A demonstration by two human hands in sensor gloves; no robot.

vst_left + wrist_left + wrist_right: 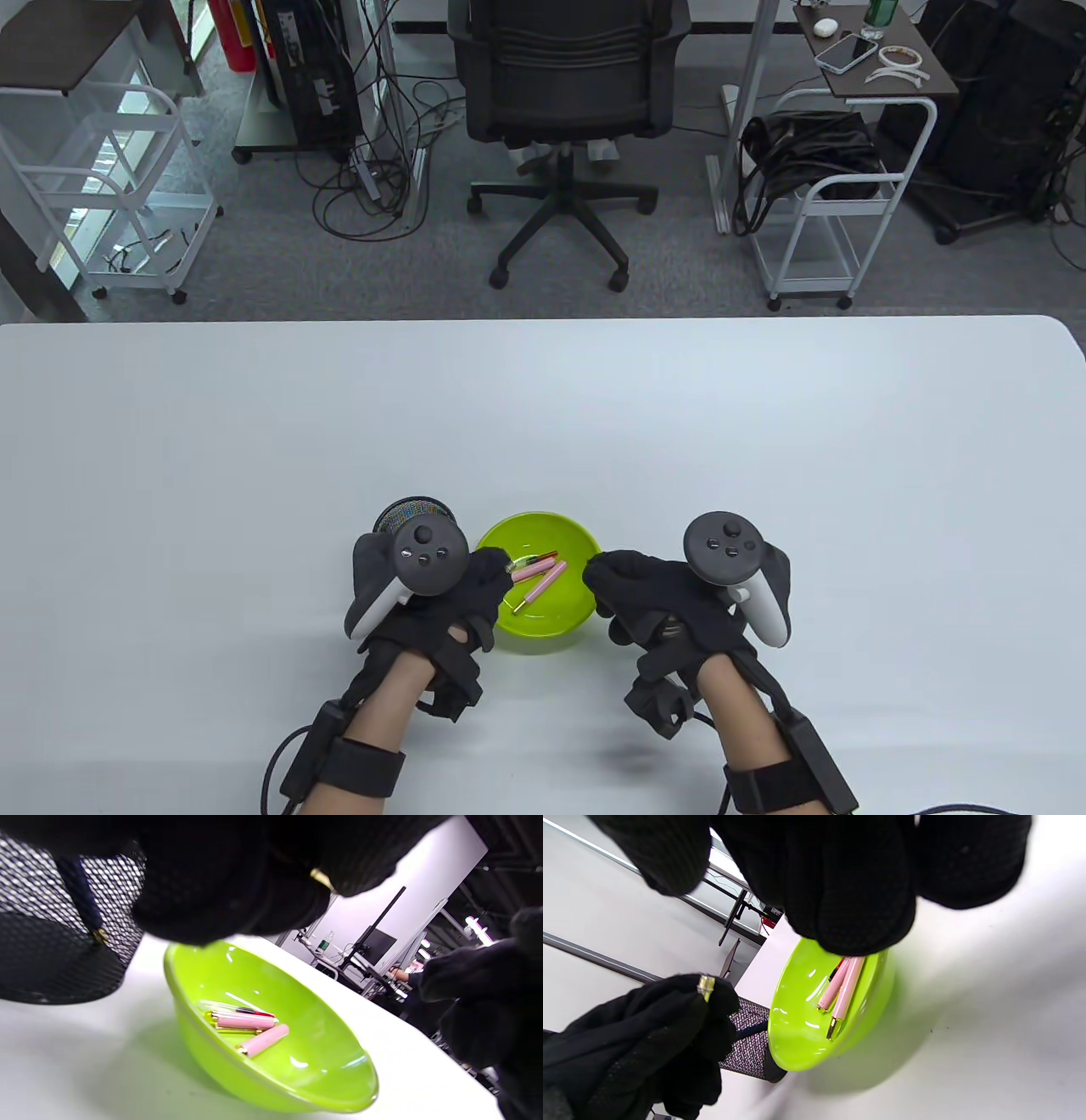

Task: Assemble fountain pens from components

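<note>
A lime green bowl point(536, 518) sits between my hands. It holds two pink pen parts with gold ends point(544, 581) and a clear ink tube with a red end point(237, 1009). The pink parts also show in the left wrist view point(246, 1022) and the right wrist view point(846, 988). My left hand point(488, 579) is at the bowl's left rim and pinches a small gold-tipped pen part point(705, 986), whose gold tip also shows in the left wrist view point(321, 878). My right hand point(615, 579) is at the bowl's right rim with its fingers point(848, 891) curled in, and nothing shows in them.
A black mesh pen cup point(409, 513) stands just left of the bowl, behind my left hand, with a dark pen point(80, 899) inside. The white table point(543, 407) stretches away on all sides. An office chair point(564, 85) and carts stand beyond its far edge.
</note>
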